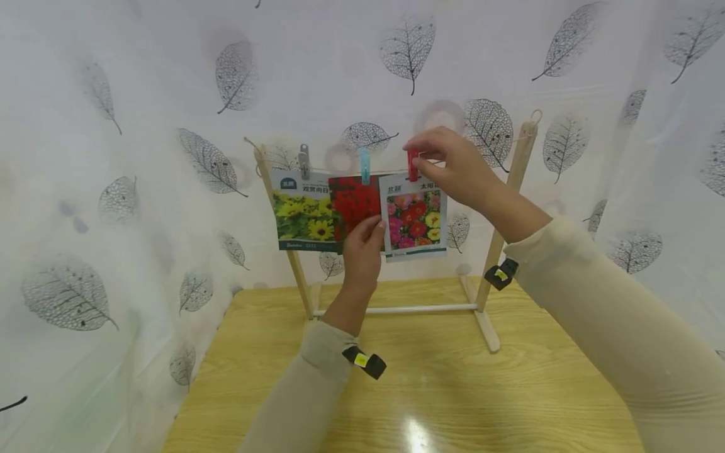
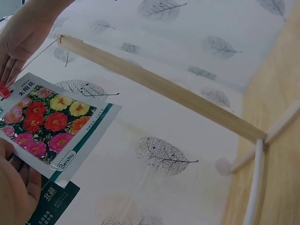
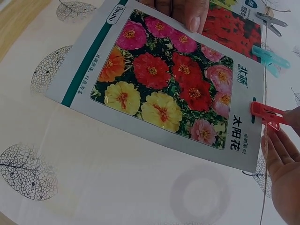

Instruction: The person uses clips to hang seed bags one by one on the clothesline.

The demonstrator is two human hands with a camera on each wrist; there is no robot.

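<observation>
A seed packet with pink, red and yellow flowers (image 1: 415, 219) hangs at the right of a string line (image 3: 266, 89). My left hand (image 1: 364, 255) holds its left edge between thumb and fingers. At the packet's top, a red clothespin (image 1: 413, 165) is pinched by my right hand (image 1: 453, 165); in the right wrist view its jaws sit over the packet's top edge beside the string. Left of it hang a red-flower packet (image 1: 354, 200) under a light blue clothespin (image 1: 365, 166) and a sunflower packet (image 1: 306, 217) under a grey clothespin (image 1: 304, 162). The red-flower packet is partly covered.
Two wooden posts (image 1: 521, 154) carry the string, joined low down by a white rod (image 1: 421, 309). The stand rests on a wood-grain table (image 1: 453, 377). Behind it hangs a pale leaf-print curtain (image 1: 317, 56).
</observation>
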